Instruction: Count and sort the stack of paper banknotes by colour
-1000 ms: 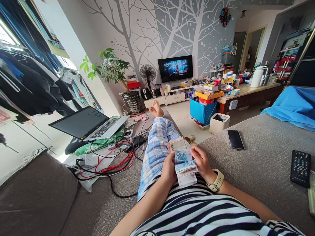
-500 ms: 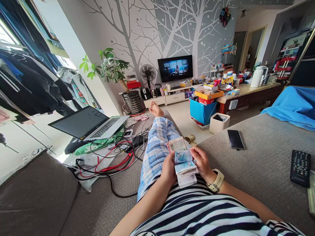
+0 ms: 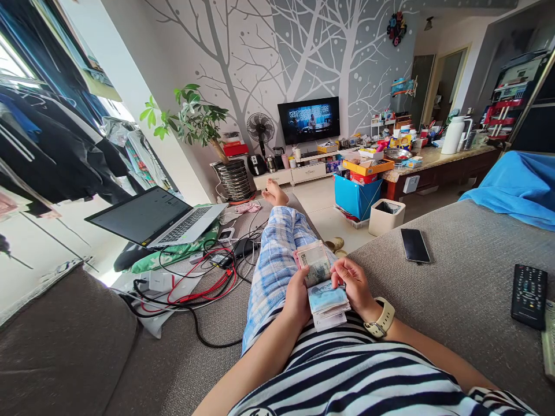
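Banknotes [image 3: 323, 283]: wad left of the phone [image 3: 415, 245]; left hand [image 3: 298, 297] clamped round it, right hand [image 3: 353, 283] pinching the upper notes. Handling: best kept square-edged, peeled singly.

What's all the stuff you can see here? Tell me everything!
banknotes: one stack, blue and pink, over the lap
laptop: one, grey, open, on the left
cables: several, red and black, beside laptop
phone: one, black, on grey sofa
remote: one, black, far right
TV: one, black, on, far wall
plant: one, green, left of TV
left hand: one, holding the stack
right hand: one, fingers on the stack's top, pale watch at wrist
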`<state>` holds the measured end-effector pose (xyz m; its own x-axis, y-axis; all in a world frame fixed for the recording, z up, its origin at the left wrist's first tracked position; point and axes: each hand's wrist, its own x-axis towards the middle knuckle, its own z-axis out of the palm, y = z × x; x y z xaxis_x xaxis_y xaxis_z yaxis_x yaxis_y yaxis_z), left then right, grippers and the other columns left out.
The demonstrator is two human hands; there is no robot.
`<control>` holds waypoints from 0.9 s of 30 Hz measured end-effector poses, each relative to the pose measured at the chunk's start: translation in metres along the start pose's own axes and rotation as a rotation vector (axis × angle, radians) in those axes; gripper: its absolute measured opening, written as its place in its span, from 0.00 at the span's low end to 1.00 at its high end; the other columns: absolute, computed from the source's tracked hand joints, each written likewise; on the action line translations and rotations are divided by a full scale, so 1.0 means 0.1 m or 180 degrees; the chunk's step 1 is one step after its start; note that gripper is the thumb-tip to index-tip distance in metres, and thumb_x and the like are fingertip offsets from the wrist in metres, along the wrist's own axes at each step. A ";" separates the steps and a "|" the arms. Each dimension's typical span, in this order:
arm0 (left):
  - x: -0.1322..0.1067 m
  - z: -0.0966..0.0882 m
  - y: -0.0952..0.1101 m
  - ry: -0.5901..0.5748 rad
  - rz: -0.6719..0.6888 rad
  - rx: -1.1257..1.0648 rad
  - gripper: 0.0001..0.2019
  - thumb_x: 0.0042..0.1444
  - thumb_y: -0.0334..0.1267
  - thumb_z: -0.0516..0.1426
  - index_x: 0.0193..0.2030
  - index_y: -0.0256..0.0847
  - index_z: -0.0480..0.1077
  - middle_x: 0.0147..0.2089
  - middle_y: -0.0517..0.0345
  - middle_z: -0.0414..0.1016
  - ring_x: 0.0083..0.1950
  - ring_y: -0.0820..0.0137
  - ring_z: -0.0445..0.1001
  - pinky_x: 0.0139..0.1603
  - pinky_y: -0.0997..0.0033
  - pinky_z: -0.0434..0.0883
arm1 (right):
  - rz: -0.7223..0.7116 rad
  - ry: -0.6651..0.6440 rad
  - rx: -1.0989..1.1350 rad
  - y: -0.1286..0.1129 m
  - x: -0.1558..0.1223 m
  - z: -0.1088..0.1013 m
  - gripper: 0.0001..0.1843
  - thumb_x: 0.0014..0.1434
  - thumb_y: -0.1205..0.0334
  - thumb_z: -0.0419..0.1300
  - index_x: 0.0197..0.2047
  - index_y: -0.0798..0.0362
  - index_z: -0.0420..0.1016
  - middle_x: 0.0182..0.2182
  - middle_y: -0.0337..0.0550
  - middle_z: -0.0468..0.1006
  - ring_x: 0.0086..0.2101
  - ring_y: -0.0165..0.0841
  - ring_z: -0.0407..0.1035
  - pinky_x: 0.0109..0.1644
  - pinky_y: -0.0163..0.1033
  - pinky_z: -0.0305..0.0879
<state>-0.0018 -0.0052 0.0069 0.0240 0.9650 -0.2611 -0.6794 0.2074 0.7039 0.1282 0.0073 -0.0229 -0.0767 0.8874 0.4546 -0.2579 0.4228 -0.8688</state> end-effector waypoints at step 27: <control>0.01 -0.04 0.01 0.0095 0.0266 0.0336 0.12 0.48 0.21 0.54 0.36 0.35 0.73 0.33 0.53 0.80 0.46 0.53 0.78 0.45 0.57 0.75 | 0.0302 0.0361 -0.0462 0.22 0.10 -0.05 0.18 0.56 0.47 0.60 0.26 0.52 0.65 0.21 0.35 0.63 0.23 0.30 0.57 0.27 0.35 0.55</control>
<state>-0.0056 -0.0048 0.0044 -0.0524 0.9747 -0.2172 -0.5970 0.1438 0.7892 0.1270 0.0264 -0.0385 0.0171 0.9361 0.3513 -0.1125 0.3510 -0.9296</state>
